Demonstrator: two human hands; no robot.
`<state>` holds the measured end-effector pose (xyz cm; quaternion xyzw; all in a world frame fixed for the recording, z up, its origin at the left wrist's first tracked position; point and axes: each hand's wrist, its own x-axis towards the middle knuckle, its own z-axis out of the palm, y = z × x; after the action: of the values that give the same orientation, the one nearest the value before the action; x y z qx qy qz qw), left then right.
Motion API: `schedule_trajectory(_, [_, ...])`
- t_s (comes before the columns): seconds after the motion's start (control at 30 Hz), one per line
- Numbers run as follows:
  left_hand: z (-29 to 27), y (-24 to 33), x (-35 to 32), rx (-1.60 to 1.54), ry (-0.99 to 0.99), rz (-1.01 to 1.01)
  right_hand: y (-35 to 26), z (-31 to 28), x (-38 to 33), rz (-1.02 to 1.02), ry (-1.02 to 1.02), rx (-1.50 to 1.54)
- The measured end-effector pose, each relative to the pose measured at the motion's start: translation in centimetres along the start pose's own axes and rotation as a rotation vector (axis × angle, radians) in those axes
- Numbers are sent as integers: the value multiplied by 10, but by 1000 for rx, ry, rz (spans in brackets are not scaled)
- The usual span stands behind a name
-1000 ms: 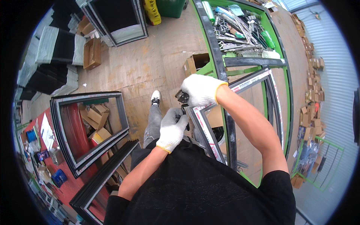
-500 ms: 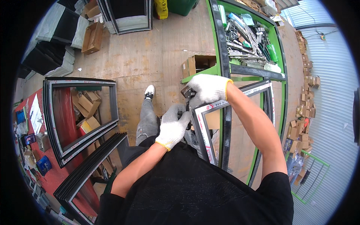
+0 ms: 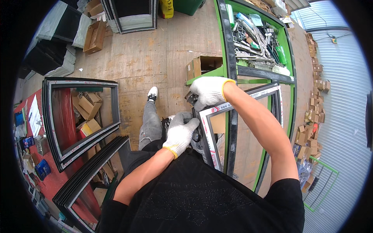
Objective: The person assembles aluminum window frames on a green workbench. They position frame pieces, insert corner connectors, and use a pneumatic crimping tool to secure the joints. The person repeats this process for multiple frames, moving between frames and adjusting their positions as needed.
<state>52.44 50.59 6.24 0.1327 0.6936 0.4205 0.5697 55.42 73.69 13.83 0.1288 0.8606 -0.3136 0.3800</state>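
The window frame point(image 3: 241, 116) you are working on stands on the green rack point(image 3: 291, 77), its near corner up against your body at the rack's near left edge. It is dark-edged with white protective film along the profile. Beyond it, the rack's far end holds a pile of metal profiles and tools point(image 3: 260, 35). On the wooden floor point(image 3: 155, 58) to your left lean more dark window frames point(image 3: 77, 116), with a cardboard box point(image 3: 204, 66) near the rack's left edge. Your right hand point(image 3: 210, 91), in a white glove, is closed over the frame's top corner, gripping it together with a small dark part. Your left hand point(image 3: 180, 132), also gloved, is curled around a dark tool just beside the frame's left upright.
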Motion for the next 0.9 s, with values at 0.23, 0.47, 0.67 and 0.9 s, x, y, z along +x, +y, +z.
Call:
schedule_trajectory(0.23, [-7,15,5,308,-38,103,-3,2,5,11,0,-35])
schedule_trajectory(0.47, [-11,11,20,364,-39,448,-2,2,-7,23,57,-41])
schedule_trajectory(0.67, [-7,7,22,337,-4,432,-1,10,-9,30,120,-105])
schedule_trajectory(0.9, [-13,31,20,195,-72,99,5,18,-9,24,175,-104])
